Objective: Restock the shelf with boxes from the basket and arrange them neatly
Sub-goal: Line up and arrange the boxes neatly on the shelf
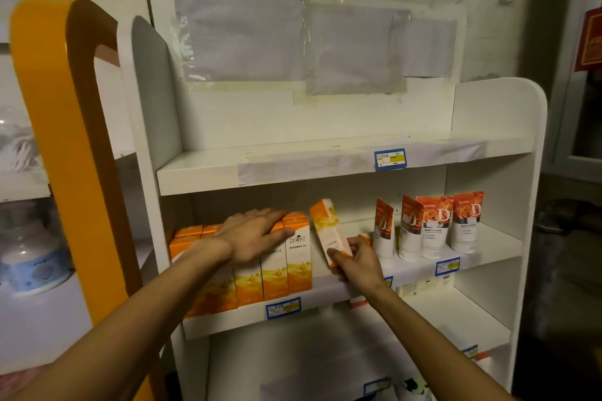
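A row of several upright orange-and-white boxes (pixel 286 267) stands on the left part of the middle shelf (pixel 329 298) of a white display unit. My left hand (pixel 257 234) lies flat on the tops of these boxes, fingers spread. My right hand (pixel 356 259) grips the lower end of one more orange-and-white box (pixel 327 226), which is tilted to the left just right of the row, in the gap before the tubes. The basket is not in view.
Several white tubes with orange rose caps (pixel 433 226) stand on the right half of the same shelf. The upper shelf (pixel 293 166) holds nothing. An orange-edged panel (pixel 62 127) and a neighbouring rack with a bottle (pixel 31 257) stand at left. Blue price tags line the shelf edges.
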Tool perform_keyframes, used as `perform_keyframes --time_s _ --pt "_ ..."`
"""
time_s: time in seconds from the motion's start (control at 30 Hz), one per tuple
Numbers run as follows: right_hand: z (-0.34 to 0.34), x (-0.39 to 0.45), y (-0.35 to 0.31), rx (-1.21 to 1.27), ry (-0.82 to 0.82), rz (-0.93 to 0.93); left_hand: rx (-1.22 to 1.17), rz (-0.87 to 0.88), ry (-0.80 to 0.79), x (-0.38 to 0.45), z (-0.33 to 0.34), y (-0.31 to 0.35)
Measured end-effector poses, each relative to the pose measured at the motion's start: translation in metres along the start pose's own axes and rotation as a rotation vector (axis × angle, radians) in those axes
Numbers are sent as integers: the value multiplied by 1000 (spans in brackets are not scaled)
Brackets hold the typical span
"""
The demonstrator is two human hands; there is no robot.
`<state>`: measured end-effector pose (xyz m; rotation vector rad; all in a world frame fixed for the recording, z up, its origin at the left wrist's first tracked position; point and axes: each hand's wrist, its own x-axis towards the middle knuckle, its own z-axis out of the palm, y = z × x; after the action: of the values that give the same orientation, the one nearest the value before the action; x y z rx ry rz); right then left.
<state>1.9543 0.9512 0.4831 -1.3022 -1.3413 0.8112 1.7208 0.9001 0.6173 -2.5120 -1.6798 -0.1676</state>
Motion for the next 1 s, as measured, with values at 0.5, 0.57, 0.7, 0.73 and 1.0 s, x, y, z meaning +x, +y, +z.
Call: perform_keyframes --time_s 0.5,0.57,0.7,0.73,1.0 --pt "-16 -4 -15 7 124 -127 -4 3 -1 2 2 -2" --pt "-20 -3 -26 8 186 -186 -8 6 2 2 3 -3" --pt "-19 4 -45 102 172 -288 -1 9 15 2 3 -3" --pt "-17 6 -48 102 162 -297 3 8 17 1 3 -3" --pt "7 -3 -30 -6 -98 -283 5 4 5 3 3 -3"
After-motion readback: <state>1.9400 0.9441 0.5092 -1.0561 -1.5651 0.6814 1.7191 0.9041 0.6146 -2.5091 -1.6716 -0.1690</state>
